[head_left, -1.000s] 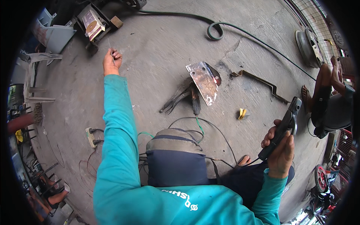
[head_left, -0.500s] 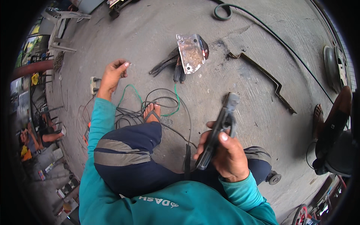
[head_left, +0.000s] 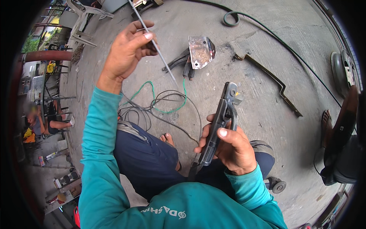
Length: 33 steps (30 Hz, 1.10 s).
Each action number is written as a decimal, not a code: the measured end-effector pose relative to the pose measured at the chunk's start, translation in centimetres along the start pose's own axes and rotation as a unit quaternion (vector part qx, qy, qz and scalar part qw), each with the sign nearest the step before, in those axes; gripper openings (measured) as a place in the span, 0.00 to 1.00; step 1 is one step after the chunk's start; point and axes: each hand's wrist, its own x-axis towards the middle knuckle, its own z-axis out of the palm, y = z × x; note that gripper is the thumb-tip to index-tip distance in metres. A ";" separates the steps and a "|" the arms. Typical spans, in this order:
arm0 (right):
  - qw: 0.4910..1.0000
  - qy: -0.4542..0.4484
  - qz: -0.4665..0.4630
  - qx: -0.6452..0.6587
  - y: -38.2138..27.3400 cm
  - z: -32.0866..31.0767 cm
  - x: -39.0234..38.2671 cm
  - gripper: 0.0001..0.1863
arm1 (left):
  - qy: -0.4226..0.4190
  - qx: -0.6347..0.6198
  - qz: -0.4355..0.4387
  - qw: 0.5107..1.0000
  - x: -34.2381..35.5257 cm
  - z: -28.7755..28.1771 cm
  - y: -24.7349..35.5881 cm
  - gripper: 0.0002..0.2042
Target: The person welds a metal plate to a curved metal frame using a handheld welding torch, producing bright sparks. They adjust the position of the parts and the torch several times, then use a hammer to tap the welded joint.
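Observation:
My left hand (head_left: 127, 53) is raised at the upper left, its thumb and fingers pinching a thin grey welding rod (head_left: 163, 58). The rod slants down to the right, and its lower tip hangs apart from the holder. In my right hand (head_left: 238, 152) is a black welding electrode holder (head_left: 216, 128), its head pointing up and away from me. The thumb lies along the holder's lever side and the fingers wrap round behind. No rod shows in its jaws. Beyond the hands, a rusty metal plate with holes (head_left: 200, 53) rests over dark clamp-like tools on the concrete.
Loops of black and green cable (head_left: 167, 110) lie by my left foot. A bent metal bar (head_left: 267, 73) and a long black cable (head_left: 282, 42) stretch across the right. Nearby are a wheel rim (head_left: 345, 70), another person's foot (head_left: 326, 117), a grinder-like tool (head_left: 277, 186) and a plastic chair (head_left: 82, 23).
My left hand has risen up and slightly right, and the welding rod now shows plainly across the view. The electrode holder has lifted slightly and turned more upright in my right hand.

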 end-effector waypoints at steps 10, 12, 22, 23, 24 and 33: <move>0.995 0.044 -0.058 -0.068 5.6 -0.2 -0.9 0.28 | -0.004 -0.172 0.014 0.985 -1.8 3.2 -3.5 0.15; 0.996 0.055 -0.055 -0.052 6.3 0.2 -0.5 0.29 | -0.027 -0.211 0.031 0.977 -1.4 2.8 -3.9 0.13; 0.992 0.011 -0.093 -0.085 6.5 1.3 1.6 0.28 | -0.025 -0.264 0.092 0.960 -2.2 1.8 -4.1 0.14; 0.992 0.013 -0.089 -0.094 6.6 1.3 1.9 0.28 | -0.018 -0.259 0.096 0.961 -2.2 1.6 -4.1 0.14; 0.991 0.014 -0.084 -0.103 6.6 1.1 2.1 0.28 | -0.011 -0.254 0.100 0.962 -2.3 1.5 -4.2 0.14; 0.989 0.047 -0.057 -0.126 6.9 0.4 2.5 0.28 | -0.028 -0.168 0.107 0.980 -2.9 1.3 -4.2 0.17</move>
